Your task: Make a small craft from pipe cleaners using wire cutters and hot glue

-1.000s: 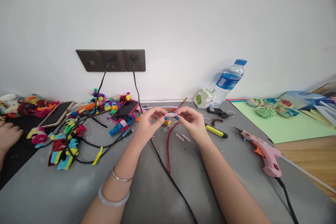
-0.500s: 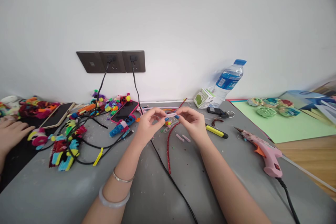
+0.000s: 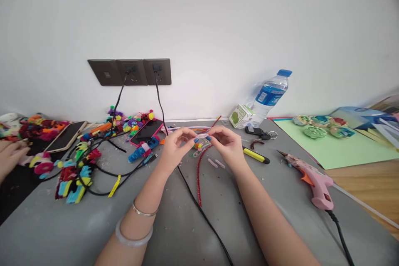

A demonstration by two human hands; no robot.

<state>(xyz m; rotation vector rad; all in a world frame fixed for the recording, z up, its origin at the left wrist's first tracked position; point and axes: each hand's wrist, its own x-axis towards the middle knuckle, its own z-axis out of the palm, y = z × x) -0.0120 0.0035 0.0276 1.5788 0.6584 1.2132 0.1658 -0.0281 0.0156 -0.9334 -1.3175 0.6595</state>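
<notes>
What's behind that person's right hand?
Behind the right hand, which grips a pink strip, a red glittery stem passes out of view, and a yellow-and-black tool seems partly hidden. Anything else directly behind the hand is covered, so I cannot tell.

A short, slim, pale pink strip (image 3: 202, 136) held crosswise between two hands.
The strip, roughly straight, is pinched near one end by the left hand (image 3: 176, 145) and near the other by the right hand (image 3: 228, 144), its pale middle showing between their fingertips (both tips are hidden, and it is too small to tell its surface or material). It lies nearly level from side to side and appears raised off the grey tabletop (image 3: 174, 224).
</notes>
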